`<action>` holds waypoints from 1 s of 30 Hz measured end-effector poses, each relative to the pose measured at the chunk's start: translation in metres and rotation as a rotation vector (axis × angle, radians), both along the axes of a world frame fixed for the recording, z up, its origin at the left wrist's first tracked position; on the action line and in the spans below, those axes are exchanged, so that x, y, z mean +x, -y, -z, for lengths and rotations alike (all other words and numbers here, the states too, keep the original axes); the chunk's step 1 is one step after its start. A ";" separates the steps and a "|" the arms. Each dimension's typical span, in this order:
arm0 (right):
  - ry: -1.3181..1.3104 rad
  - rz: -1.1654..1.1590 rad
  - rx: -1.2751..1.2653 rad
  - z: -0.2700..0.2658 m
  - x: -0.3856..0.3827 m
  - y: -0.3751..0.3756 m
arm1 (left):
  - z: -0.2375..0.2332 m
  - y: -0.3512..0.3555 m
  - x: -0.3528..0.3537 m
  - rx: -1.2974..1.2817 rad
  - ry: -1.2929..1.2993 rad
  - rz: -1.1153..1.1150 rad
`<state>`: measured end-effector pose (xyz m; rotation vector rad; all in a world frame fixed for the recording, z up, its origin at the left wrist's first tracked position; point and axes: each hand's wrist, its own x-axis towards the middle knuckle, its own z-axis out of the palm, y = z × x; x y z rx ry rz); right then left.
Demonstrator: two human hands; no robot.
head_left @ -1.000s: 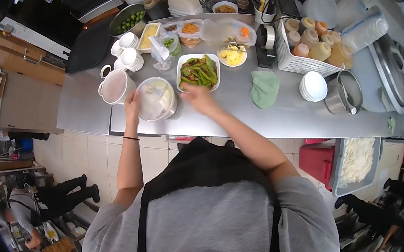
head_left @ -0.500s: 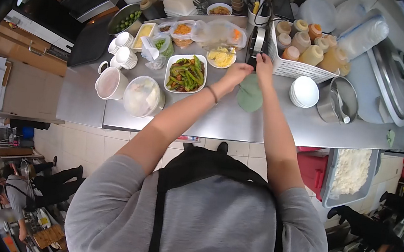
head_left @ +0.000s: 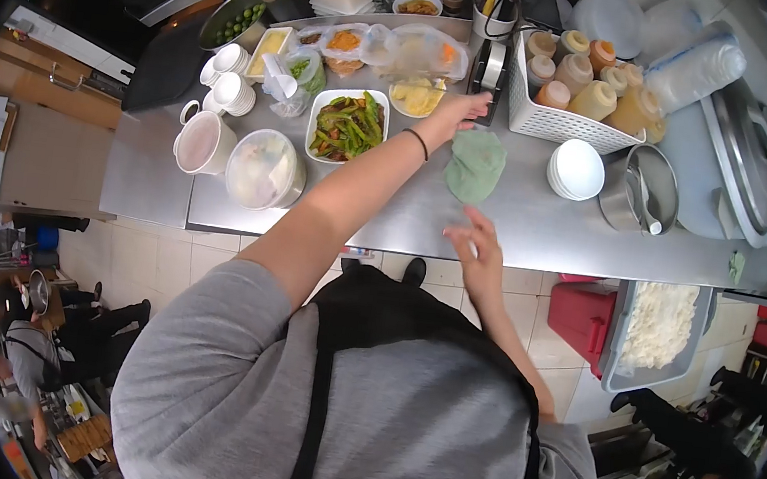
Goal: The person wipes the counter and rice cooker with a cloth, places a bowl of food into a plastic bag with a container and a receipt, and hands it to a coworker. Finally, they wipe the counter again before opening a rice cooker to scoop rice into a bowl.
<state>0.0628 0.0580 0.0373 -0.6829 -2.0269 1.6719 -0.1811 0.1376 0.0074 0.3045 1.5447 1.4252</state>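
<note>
In the head view, the left hand (head_left: 464, 110) reaches, fingers curled, to a black dispenser with a pale roll (head_left: 492, 63) on the far side of the grey steel tabletop (head_left: 535, 233). A light, steady touch, clear of the crumpled green cloth (head_left: 475, 167), should serve best. The right hand (head_left: 480, 249) hangs nearer, fingers spread, apparently empty. Whether the blurred left fingers grip anything, I can't tell.

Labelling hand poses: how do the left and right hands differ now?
The left hand is at the tape dispenser, beyond the green cloth; the right hand is on the near side, by the front edge of the counter. Behind the left hand is a dark wristband; behind the right hand, none shows. Both are ungloved.
</note>
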 end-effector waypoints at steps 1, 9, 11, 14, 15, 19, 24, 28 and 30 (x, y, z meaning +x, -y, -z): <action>0.022 0.053 -0.031 -0.003 0.007 0.013 | 0.014 -0.007 -0.006 0.000 0.002 -0.007; 0.081 0.086 0.083 -0.001 0.010 0.017 | 0.015 0.004 -0.027 -0.045 -0.998 0.023; 0.126 0.088 0.018 -0.004 0.005 0.027 | -0.039 0.046 -0.035 0.240 -0.240 -0.037; 0.097 -0.103 0.069 0.003 -0.024 0.040 | -0.095 0.152 -0.062 0.440 -0.122 -0.077; 0.096 -0.114 0.072 0.004 -0.039 0.047 | -0.099 0.187 -0.082 0.409 -0.149 -0.140; -0.032 -0.421 0.017 -0.006 -0.122 0.099 | -0.092 0.311 -0.153 0.275 -0.273 -0.467; 0.081 -0.558 -0.166 0.034 -0.183 0.144 | -0.033 0.362 -0.196 0.033 -0.585 -0.623; 0.188 -0.599 -0.059 0.064 -0.192 0.145 | 0.004 0.360 -0.195 -0.217 -0.936 -0.499; 0.165 -0.572 0.006 0.075 -0.201 0.146 | 0.016 0.362 -0.198 -0.199 -0.894 -0.502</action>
